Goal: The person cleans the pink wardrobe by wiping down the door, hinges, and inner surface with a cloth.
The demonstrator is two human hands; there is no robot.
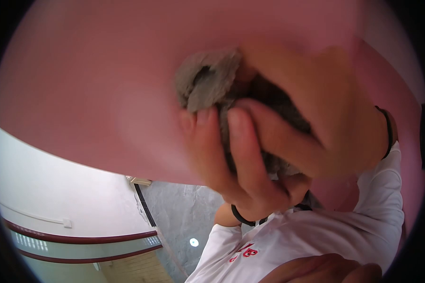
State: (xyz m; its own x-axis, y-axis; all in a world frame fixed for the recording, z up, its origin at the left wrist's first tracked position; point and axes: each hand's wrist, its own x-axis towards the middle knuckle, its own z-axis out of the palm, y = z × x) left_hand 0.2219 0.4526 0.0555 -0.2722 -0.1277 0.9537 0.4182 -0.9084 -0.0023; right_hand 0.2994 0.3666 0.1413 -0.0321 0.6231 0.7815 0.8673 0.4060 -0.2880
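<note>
A crumpled, folded grey cloth point(212, 78) is squeezed between both hands, close to a smooth pink surface point(104, 94). A dark hollow shows in the fold at its upper left end. My left hand point(255, 174) grips it from below, fingers bent around it and fingertips visible. From the right, my right hand point(340, 104) closes over the other side, somewhat blurred. Part of the cloth between the palms is hidden by the fingers. Black bands circle both wrists.
The pink surface fills the upper view and curves along its lower edge. Below lie a grey floor point(184, 212), a white wall point(47, 174) and a dark red-framed glass panel point(80, 247). My white shirt point(307, 236) is at the bottom.
</note>
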